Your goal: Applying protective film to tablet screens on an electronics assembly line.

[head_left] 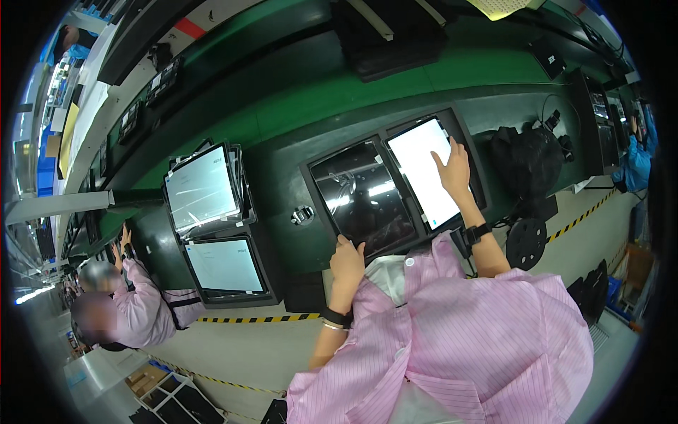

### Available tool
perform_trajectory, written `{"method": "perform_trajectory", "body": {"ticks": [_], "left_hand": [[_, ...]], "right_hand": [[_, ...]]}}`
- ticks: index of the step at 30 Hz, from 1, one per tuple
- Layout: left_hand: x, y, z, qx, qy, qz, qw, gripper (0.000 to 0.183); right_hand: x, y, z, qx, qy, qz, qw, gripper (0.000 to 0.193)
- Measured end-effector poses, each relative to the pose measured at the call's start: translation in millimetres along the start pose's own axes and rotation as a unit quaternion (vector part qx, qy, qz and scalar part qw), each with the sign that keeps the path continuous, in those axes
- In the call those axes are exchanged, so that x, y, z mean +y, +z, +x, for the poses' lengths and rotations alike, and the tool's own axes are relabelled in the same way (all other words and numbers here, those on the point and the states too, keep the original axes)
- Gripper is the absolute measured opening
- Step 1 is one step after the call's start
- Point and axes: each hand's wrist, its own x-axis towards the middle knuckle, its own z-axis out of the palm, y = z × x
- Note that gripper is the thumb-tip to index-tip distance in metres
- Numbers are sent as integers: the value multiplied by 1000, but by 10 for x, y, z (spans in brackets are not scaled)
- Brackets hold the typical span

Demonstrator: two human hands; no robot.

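Observation:
A black two-slot tray (pixel 311 185) lies on the bench in front of me. In its right slot a tablet (pixel 418 164) shows a lit white screen. My right hand (pixel 454 171) is open over it, thumb spread from the fingers, fingertips at the screen's right side. The left slot has a dark, glossy panel (pixel 367 201) with reflections and a clear film look. At the tray's near left corner, my left hand (pixel 347 265) is closed with curled fingers on the edge.
Left of me, another black tray (pixel 272 288) bears a lit tablet (pixel 224 265) and stacked tablets (pixel 203 189). A small metallic object (pixel 302 215) lies between the trays. A black bag (pixel 526 161) sits at right. A co-worker in pink (pixel 145 304) is at far left.

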Motion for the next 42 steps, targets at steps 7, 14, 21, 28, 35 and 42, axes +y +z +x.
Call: {"method": "perform_trajectory", "body": {"ticks": [7, 14, 21, 28, 35, 42], "left_hand": [[195, -355, 15, 40, -37, 190, 980, 45], [1384, -1666, -175, 241, 386, -156, 876, 51], [1324, -1603, -342, 268, 435, -291, 809, 21], [1146, -1601, -561, 298, 417, -345, 787, 18], [892, -2255, -846, -1, 480, -212, 851, 46], [889, -2099, -916, 146, 286, -617, 718, 34]], "right_hand": [[9, -235, 302, -168, 12, 246, 954, 47], [-1218, -1886, -361, 47, -239, 225, 944, 22], [-1568, -2137, -574, 84, -349, 241, 902, 26], [-1708, -2272, -732, 91, -384, 217, 893, 25], [-1763, -2630, -217, -94, -567, 184, 798, 29], [-1746, -1971, -302, 210, -34, 513, 832, 51]]}}
